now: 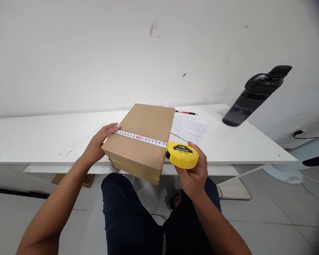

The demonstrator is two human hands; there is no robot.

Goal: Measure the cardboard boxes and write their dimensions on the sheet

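A brown cardboard box [149, 118] sits on the white table, its near end jutting past the front edge. My left hand [98, 145] grips the box's left side, its fingertips at the start of the tape blade. Across the top lies the white measuring blade [142, 138], running from the left edge to the right edge, with a red 10 mark and a 7 near the case. My right hand [194, 173] is closed around the yellow tape measure [183, 156], which is against the box's right edge. Yellow strapping or tape [135, 168] shows along the near side.
Behind the box's right side lies a handwritten sheet [192, 124] with a red and black pen [186, 112]. A dark water bottle [250, 99] stands at the table's right. Another carton [89, 180] is below the white table [42, 141], whose back meets the wall.
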